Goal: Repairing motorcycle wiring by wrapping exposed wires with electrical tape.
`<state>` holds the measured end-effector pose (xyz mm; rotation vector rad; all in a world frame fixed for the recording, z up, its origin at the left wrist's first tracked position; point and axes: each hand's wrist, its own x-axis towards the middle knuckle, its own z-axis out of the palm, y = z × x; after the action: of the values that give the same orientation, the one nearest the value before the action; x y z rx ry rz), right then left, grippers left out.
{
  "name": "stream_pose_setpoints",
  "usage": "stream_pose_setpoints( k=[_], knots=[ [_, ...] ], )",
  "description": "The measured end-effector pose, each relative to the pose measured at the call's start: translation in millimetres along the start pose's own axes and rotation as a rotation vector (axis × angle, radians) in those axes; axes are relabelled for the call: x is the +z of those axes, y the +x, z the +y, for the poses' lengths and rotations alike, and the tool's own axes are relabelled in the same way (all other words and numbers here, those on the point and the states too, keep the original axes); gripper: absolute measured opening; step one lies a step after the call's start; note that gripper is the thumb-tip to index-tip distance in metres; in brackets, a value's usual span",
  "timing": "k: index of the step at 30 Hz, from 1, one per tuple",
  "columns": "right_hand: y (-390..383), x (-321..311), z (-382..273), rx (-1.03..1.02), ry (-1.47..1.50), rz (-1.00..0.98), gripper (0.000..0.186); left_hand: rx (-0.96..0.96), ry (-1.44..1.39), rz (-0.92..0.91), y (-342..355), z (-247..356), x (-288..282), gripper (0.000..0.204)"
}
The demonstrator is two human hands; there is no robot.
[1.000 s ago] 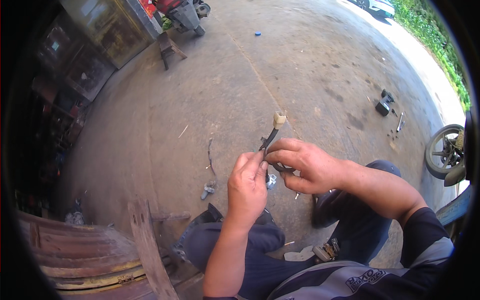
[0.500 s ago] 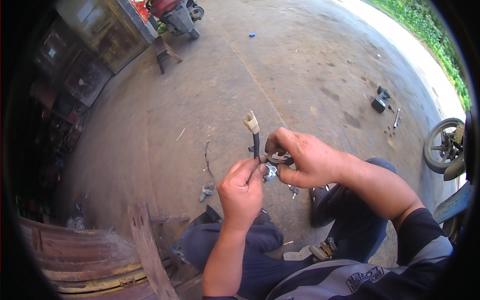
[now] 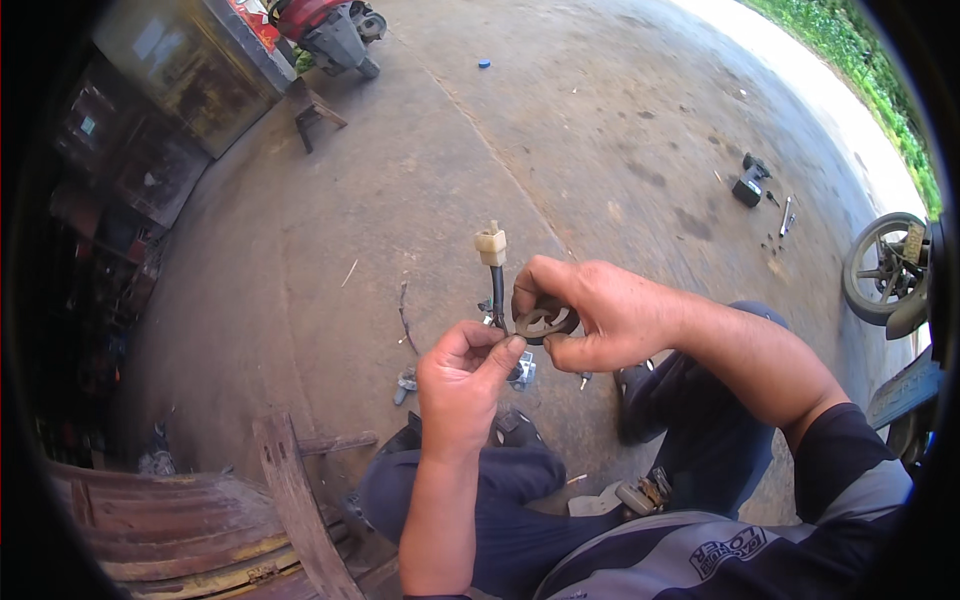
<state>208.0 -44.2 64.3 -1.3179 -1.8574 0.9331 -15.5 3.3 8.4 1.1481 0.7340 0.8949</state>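
My left hand point(image 3: 458, 392) pinches a black cable point(image 3: 497, 292) between thumb and fingers; a cream plastic connector point(image 3: 490, 247) tops the cable, which stands nearly upright. To its right, my right hand point(image 3: 600, 315) grips a roll of dark tape point(image 3: 540, 332) by its rim, close against the cable where my left fingertips are. A silvery piece point(image 3: 525, 373) shows just below the tape, partly hidden by my fingers; whether it hangs from the cable I cannot tell.
My bent legs frame loose wire point(image 3: 405, 322) and a grey part point(image 3: 404, 390) on the concrete. A cordless drill point(image 3: 750, 185), tools and bolts lie right, near a motorcycle wheel point(image 3: 868, 270). A wooden bench point(image 3: 170, 510) is lower left; a stool point(image 3: 305, 115) and scooter point(image 3: 330, 45) are farther back.
The cable and connector have swung from leaning right to nearly upright. Both hands have shifted left in view, with the tape roll now more visible. The background has shifted left too as my head moved.
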Motion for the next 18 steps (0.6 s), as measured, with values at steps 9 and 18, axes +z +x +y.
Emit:
stream_pose_setpoints(
  k=[9, 18],
  knots=[
    [-2.6, -3.1, -5.1, 0.016, 0.061, 0.038, 0.034, -0.104, -0.112, -0.077, 9.5, 2.7, -7.9, 0.015],
    [-2.2, -9.7, 0.2, 0.055, 0.055, 0.001, 0.032, -0.216, -0.037, -0.231, 8.8, -3.3, -6.1, 0.027]
  ],
)
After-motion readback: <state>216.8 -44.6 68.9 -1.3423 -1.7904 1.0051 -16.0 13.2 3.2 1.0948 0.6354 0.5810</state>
